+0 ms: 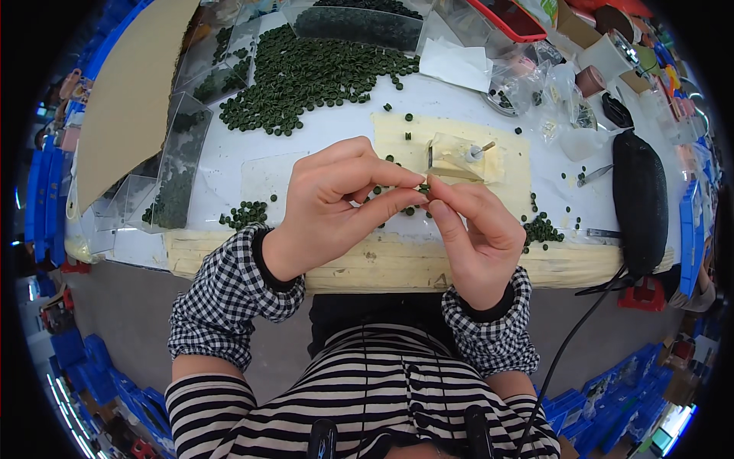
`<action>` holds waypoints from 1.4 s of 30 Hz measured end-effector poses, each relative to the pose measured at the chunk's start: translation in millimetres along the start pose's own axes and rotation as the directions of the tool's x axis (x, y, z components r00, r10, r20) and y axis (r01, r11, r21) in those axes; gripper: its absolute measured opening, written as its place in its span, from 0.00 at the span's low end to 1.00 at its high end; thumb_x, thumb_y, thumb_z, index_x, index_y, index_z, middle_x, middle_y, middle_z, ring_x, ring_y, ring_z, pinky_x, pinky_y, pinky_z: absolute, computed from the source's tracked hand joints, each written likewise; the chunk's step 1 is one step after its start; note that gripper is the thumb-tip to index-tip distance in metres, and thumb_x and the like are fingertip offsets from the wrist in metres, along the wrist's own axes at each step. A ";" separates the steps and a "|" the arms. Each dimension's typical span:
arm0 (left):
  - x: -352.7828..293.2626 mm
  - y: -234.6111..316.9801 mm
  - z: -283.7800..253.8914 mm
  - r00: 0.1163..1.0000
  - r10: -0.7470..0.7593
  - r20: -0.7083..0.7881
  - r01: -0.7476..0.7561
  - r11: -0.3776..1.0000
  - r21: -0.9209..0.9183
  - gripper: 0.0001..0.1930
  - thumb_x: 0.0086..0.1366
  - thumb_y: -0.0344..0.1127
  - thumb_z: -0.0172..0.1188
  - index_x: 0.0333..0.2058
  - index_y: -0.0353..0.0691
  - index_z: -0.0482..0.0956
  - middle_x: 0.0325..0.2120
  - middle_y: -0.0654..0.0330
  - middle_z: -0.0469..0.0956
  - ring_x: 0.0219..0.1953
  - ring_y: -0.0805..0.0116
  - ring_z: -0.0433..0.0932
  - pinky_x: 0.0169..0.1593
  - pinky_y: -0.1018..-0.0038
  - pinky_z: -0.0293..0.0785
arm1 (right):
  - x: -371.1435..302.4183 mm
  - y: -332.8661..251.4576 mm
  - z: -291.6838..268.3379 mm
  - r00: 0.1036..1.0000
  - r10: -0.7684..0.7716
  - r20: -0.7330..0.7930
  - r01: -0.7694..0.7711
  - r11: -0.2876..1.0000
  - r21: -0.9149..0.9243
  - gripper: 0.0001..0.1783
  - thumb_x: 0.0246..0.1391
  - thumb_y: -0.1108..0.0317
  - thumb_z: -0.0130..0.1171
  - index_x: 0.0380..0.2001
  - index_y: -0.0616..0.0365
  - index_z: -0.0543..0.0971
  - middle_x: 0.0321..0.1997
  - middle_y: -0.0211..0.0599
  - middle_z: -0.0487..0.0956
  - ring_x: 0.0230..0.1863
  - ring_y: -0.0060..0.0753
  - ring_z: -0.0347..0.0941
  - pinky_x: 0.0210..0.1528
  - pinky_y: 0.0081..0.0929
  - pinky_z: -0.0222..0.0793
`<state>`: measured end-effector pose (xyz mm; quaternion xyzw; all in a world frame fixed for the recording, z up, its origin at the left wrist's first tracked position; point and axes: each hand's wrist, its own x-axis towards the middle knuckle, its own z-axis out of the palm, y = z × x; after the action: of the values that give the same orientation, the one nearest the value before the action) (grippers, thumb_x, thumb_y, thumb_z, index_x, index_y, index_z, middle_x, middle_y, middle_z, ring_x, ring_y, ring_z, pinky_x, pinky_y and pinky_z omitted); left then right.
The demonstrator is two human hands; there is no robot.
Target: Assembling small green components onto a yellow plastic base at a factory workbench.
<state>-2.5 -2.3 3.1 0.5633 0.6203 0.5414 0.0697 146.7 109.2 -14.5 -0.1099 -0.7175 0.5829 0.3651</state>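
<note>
Near the table's front edge, my left hand [329, 191] pinches a small dark green round piece [423, 188] between thumb and forefinger. My right hand [480, 237] meets it from the other side, its thumb and forefinger closed at the same piece. Fingertips partly cover the piece, so its exact shape cannot be made out. More green pieces lie on the table under and around my fingers. Just beyond my right hand stands a small tape-wrapped block with a white pot [474, 154] and a thin stick in it.
A large heap of green pieces [306, 73] spreads across the back, beside clear plastic trays [182, 164]. Smaller piles [246, 215] lie to either side of my hands. At the right are a long black padded object [640, 203], tweezers [595, 175], plastic bags and a red-edged phone [511, 19].
</note>
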 end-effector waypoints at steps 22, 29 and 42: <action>0.7 1.0 -0.3 0.997 -0.071 0.006 0.071 0.997 -0.013 0.10 0.50 0.29 0.71 0.32 0.38 0.84 0.15 0.69 0.65 0.18 0.80 0.57 0.22 0.81 0.49 | 0.1 -0.3 1.3 1.000 -0.006 0.003 0.006 0.999 -0.034 0.15 0.51 0.82 0.60 0.43 0.64 0.81 0.35 0.41 0.81 0.35 0.26 0.76 0.39 0.18 0.71; 0.0 0.0 -0.8 0.993 -0.116 0.013 0.117 0.993 -0.025 0.09 0.51 0.30 0.71 0.32 0.37 0.84 0.16 0.69 0.64 0.18 0.81 0.57 0.22 0.81 0.50 | 0.3 0.1 1.7 1.000 -0.004 0.003 0.004 0.999 -0.040 0.15 0.51 0.81 0.60 0.44 0.64 0.81 0.36 0.41 0.81 0.36 0.26 0.77 0.40 0.19 0.71; -1.2 -0.8 -1.4 0.977 -0.208 0.044 0.211 0.974 -0.087 0.07 0.53 0.28 0.69 0.33 0.35 0.84 0.18 0.70 0.65 0.19 0.83 0.57 0.24 0.83 0.52 | 0.3 2.4 1.7 1.000 -0.010 0.003 0.010 0.999 -0.037 0.15 0.51 0.81 0.60 0.44 0.64 0.81 0.35 0.41 0.81 0.35 0.26 0.76 0.39 0.19 0.71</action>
<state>-3.5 -3.8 2.4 0.5001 0.6498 0.5489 0.1628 144.8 108.8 -16.7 -0.1123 -0.7291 0.5679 0.3650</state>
